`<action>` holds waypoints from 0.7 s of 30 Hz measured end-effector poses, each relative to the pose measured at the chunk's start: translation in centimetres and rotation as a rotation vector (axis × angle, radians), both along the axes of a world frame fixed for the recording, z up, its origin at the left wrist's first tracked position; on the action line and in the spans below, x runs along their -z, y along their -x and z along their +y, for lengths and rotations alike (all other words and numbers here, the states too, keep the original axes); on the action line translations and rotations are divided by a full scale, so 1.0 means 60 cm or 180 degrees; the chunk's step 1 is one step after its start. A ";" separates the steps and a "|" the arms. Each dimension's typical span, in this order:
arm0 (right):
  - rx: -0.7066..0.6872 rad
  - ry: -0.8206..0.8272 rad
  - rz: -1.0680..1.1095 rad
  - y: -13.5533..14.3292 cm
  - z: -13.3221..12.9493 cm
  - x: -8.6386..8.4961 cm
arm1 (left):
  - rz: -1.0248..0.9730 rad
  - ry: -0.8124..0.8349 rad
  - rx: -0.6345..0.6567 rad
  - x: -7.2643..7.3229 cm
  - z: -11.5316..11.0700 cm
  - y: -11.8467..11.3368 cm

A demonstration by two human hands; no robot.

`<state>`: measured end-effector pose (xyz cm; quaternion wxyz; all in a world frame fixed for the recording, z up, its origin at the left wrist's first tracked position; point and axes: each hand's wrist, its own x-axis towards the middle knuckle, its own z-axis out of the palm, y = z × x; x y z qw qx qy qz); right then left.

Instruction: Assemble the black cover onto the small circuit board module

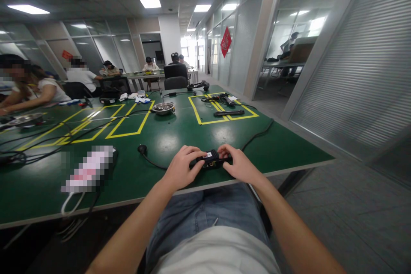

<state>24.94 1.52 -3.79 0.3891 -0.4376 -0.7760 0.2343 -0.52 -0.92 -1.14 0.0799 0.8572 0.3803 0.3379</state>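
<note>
At the table's front edge, a small black box [211, 159] with a white label lies between my hands. Coloured spots show on its near side, too small to make out. My left hand [184, 166] grips the box's left end, fingers over the top and thumb at the near side. My right hand [239, 163] is closed around its right end, where a cord comes out; the fingers partly hide that spot. A black cord [156, 164] runs left to a black plug [141, 150]. Another black cord [258, 134] leads from the right side toward the back right.
The green table [180, 137] carries yellow tape outlines. A metal bowl [163, 108] with small parts stands farther back. A black bar [229, 113] and coiled cables [215, 98] lie back right. At left are a phone-like item [90, 169] and cables [19, 154]. Other people sit beyond.
</note>
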 end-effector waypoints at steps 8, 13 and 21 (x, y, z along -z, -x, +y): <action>0.0088 -0.0006 -0.0154 0.003 0.000 -0.002 | 0.0263 0.0171 0.0113 -0.003 0.005 0.000; 0.0048 0.0002 -0.0152 0.002 0.001 -0.003 | 0.0184 0.0335 0.0066 0.000 0.005 0.002; 0.0051 -0.0065 -0.0200 0.003 0.000 -0.003 | 0.0184 0.0482 -0.1016 0.012 0.022 -0.006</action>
